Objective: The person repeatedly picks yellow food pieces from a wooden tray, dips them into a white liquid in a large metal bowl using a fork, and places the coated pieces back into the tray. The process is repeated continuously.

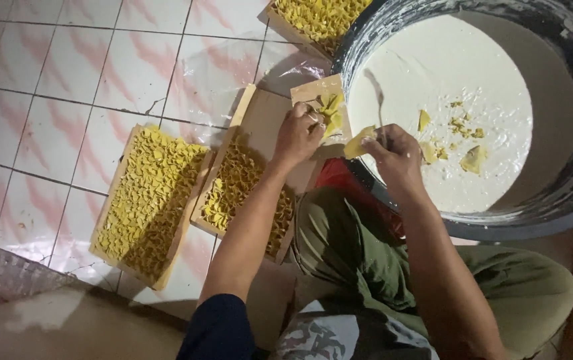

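Observation:
My left hand [298,133] rests on a small cardboard sheet [313,90], fingers closed on a few yellow folded pieces [330,110] lying there. My right hand [396,155] pinches one yellow piece [358,141] at the near rim of a big dark basin [566,207]. White batter [460,73] fills the basin, and several yellow pieces [463,127] float in it.
Two wooden trays packed with yellow pieces lie on the pink-streaked tiled floor: one at left [150,200], one half filled under my left forearm [240,183]. A third tray [316,20] sits at the top. My green-trousered knees [366,260] are below the basin.

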